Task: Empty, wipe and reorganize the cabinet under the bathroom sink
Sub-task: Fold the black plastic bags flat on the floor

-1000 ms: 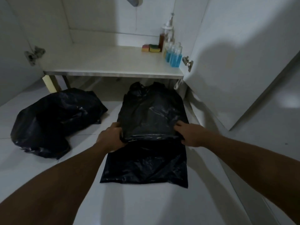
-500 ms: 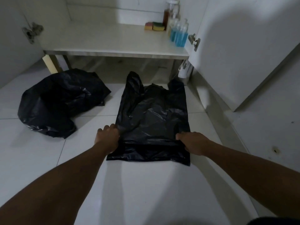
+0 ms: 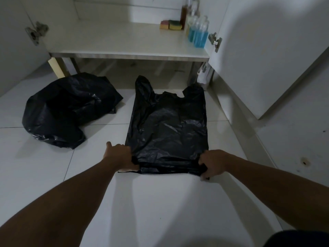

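Left hand [image 3: 119,155]: grasping. My fingers curl onto the near left corner of the flat black bag [image 3: 169,125]; my thumb points out to the left, clear of the plastic.
Right hand [image 3: 213,163]: grasping. My fingers and thumb pinch the near right corner of the same bag, with the fingertips tucked under the doubled edge.
Flat black bag: lies spread on the floor [image 3: 160,202] in front of the open cabinet, handles pointing toward the cabinet. The near end is folded over, and a narrow strip of the lower layer shows below the fold, between my two hands.
Crumpled black bag [image 3: 65,109]: lies in a loose heap on the floor to the left of the flat one, apart from it and near the cabinet's left front leg.
Cabinet shelf [image 3: 115,41]: a pale board raised off the floor on legs, with its front edge facing me.
Sponges [image 3: 170,24]: two, side by side, at the back right of the shelf.
Blue bottles [image 3: 198,35]: clear bottles of blue liquid, upright in the right corner of the shelf, just right of the sponges.
Brown bottle [image 3: 183,14]: upright behind the blue ones; its top is cut off by the frame.
Right door [image 3: 267,50]: swung open, with a metal hinge [image 3: 215,41] at its inner edge beside the blue bottles.
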Tool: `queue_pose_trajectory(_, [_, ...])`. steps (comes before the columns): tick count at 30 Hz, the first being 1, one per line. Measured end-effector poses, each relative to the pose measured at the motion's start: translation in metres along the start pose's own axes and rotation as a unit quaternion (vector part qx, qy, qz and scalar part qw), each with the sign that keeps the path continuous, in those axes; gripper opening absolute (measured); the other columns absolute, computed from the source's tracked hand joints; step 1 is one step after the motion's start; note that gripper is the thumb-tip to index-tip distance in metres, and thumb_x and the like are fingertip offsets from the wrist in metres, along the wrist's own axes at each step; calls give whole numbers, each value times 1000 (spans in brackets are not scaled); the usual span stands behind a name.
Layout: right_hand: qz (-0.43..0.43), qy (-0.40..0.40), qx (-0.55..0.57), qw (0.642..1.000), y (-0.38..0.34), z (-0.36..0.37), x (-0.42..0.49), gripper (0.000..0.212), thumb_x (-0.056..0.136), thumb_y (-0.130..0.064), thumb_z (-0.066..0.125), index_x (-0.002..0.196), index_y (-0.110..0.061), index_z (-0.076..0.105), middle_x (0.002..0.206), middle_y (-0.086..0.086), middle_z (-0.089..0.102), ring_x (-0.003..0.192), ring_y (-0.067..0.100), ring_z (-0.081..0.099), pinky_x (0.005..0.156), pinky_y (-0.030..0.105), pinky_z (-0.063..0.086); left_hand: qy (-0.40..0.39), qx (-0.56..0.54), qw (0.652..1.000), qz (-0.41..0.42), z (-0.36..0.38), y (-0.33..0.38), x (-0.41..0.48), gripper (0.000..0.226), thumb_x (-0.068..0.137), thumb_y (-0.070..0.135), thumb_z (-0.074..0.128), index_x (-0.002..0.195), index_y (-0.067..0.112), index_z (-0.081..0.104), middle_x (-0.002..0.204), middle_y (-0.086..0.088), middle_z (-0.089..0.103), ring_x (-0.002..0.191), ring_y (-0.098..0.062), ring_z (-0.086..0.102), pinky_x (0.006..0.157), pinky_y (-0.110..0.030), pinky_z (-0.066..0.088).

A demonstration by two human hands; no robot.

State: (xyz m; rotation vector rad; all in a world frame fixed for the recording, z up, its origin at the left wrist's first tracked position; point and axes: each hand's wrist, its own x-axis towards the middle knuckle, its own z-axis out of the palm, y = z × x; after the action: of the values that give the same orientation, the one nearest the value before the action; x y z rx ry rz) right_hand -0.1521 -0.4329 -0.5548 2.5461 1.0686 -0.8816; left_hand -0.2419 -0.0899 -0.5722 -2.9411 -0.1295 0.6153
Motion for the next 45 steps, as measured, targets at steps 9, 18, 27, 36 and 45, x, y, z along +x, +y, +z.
queue_pose_trajectory(9, [22, 173, 102, 979, -5, -8, 24, 27, 92, -48, 52, 102, -25, 61, 105, -2, 61, 103, 19, 61, 80, 29, 47, 123, -10, 992, 13, -5, 18, 18, 83, 74, 86, 39, 128, 26, 57, 126, -3, 57, 118, -25, 49, 99, -48, 36])
queue_pose_trajectory(18, [39, 95, 93, 990, 3, 3, 42, 79, 75, -63, 67, 140, -28, 41, 147, 3, 37, 135, 23, 39, 104, 41, 41, 46, -81, 995, 26, -1, 23, 29, 103, 50, 91, 60, 129, 25, 47, 128, 1, 56, 120, -23, 54, 105, -51, 35])
queue_pose_trajectory(27, [4, 227, 168, 959, 8, -69, 89, 50, 87, -48, 63, 128, -20, 55, 118, 1, 55, 106, 19, 56, 88, 30, 46, 161, -112, 980, 32, -42, 29, 84, 94, 71, 85, 50, 138, 19, 41, 144, -9, 41, 134, -30, 34, 112, -47, 29])
queue_pose_trajectory(36, [-17, 257, 235, 937, -3, -157, 187, 47, 90, -43, 61, 127, -15, 56, 121, 6, 57, 111, 22, 57, 94, 36, 48, 125, -76, 989, 34, -7, 45, 138, 103, 79, 88, 19, 158, 24, 2, 166, -6, -2, 150, -36, -13, 116, -63, -9])
queue_pose_trajectory(45, [56, 298, 384, 872, -22, -233, 301, 61, 95, -47, 54, 146, -17, 39, 143, 8, 49, 130, 27, 47, 103, 30, 38, 121, -147, 981, 42, 25, 43, 145, 101, 74, 94, 10, 154, 38, -17, 163, 8, -20, 145, -29, -33, 115, -61, -16])
